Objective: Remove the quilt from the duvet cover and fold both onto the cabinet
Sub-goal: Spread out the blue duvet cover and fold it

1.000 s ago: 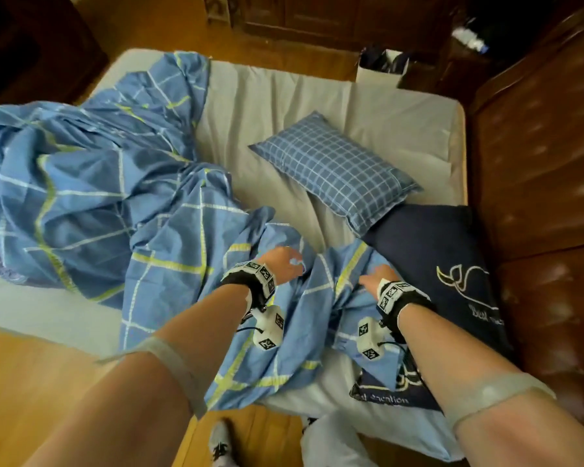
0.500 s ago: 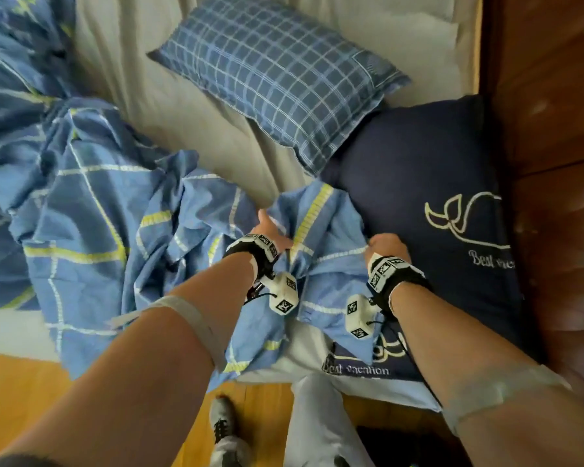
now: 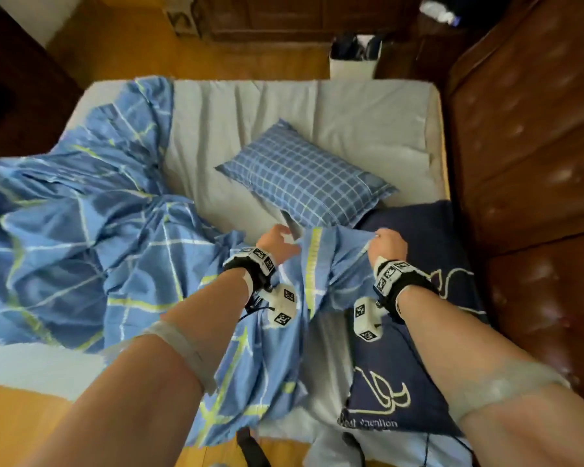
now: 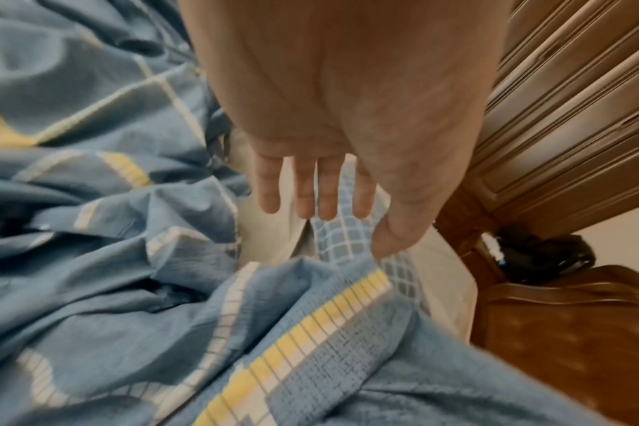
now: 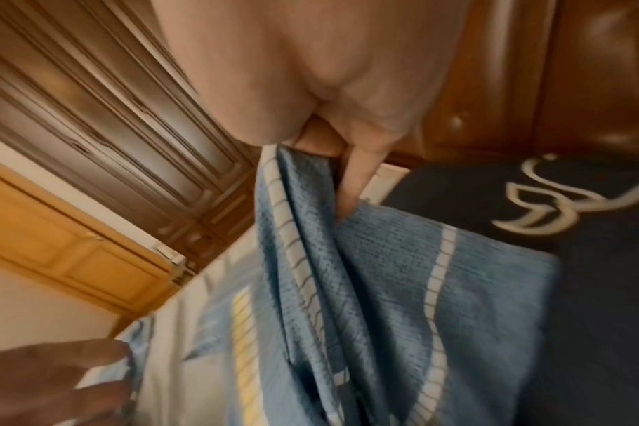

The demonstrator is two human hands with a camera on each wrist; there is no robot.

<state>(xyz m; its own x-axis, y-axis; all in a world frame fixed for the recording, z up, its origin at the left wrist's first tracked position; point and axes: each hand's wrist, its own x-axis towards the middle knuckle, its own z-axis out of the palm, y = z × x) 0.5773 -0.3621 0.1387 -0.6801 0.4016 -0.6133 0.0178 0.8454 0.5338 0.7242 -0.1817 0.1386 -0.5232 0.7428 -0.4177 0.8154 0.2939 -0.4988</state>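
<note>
Right hand (image 3: 388,246) has a tight grip on the cover (image 3: 331,261) edge; left hand (image 3: 279,244) just beside it, fingers straight, holding nothing.

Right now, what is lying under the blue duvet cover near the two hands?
Under the duvet cover, the pale bed sheet and part of the navy pillow show. The quilt cannot be seen; the right hand grips the cover's edge.

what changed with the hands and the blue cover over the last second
The left hand has let go of the duvet cover; its fingers now stretch open above it. The right hand has lifted its gripped edge of the cover. The checked pillow and navy pillow stayed put.
</note>
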